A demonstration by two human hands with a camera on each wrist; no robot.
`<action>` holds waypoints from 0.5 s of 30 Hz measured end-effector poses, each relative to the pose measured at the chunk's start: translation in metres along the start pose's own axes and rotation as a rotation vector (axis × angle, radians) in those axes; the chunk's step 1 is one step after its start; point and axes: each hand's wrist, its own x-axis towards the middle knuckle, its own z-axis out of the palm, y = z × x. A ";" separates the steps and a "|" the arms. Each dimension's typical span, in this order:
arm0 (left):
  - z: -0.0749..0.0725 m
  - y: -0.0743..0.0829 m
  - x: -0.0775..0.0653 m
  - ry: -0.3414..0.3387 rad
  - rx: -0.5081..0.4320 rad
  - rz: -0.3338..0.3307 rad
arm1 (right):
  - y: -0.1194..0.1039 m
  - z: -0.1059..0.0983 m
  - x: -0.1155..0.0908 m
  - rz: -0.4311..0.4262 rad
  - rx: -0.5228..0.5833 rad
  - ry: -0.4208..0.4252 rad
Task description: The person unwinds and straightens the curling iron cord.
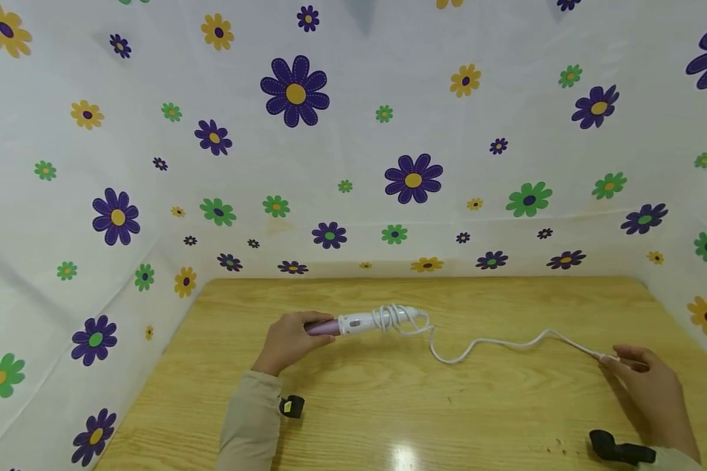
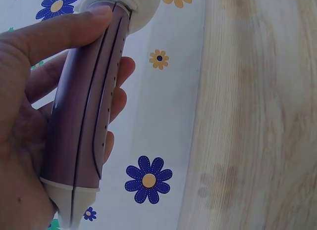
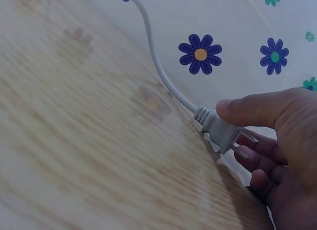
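My left hand (image 1: 289, 338) grips the mauve barrel of a curling iron (image 1: 356, 323), thumb along one side and fingers round the other. In the left wrist view the barrel (image 2: 81, 106) shows a long seam, a row of small dots and a pale tip near the palm. The white handle points right, with its white cord (image 1: 391, 316) looped several times round it. From there the cord runs in waves to the right. At its end my right hand (image 1: 654, 386) pinches a white two-pin plug (image 3: 220, 131) between thumb and fingers, the metal pins facing the palm.
A wooden table (image 1: 389, 405) lies under both hands. White sheeting with printed flowers (image 1: 353, 144) rises behind it and at both sides. Black wrist mounts show at the left wrist (image 1: 292, 406) and the right wrist (image 1: 621, 449).
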 end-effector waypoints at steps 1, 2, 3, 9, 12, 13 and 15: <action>0.000 0.000 0.000 0.005 0.000 -0.001 | 0.000 0.000 0.001 -0.001 0.001 -0.004; -0.001 0.000 0.000 0.007 0.000 0.000 | 0.001 0.000 0.001 -0.004 0.001 -0.008; -0.001 0.000 0.000 0.008 -0.001 0.001 | 0.001 -0.001 0.002 -0.008 0.001 -0.007; -0.001 0.001 0.000 -0.008 -0.016 -0.009 | 0.006 -0.004 0.003 0.013 0.072 -0.018; -0.001 0.002 0.000 -0.012 -0.022 -0.013 | 0.003 -0.007 0.001 0.022 0.088 -0.014; -0.001 0.002 0.000 -0.013 -0.021 -0.015 | 0.001 -0.007 0.000 0.015 0.083 -0.005; 0.000 0.002 0.000 -0.017 -0.017 -0.014 | -0.006 -0.008 -0.001 -0.026 0.096 -0.008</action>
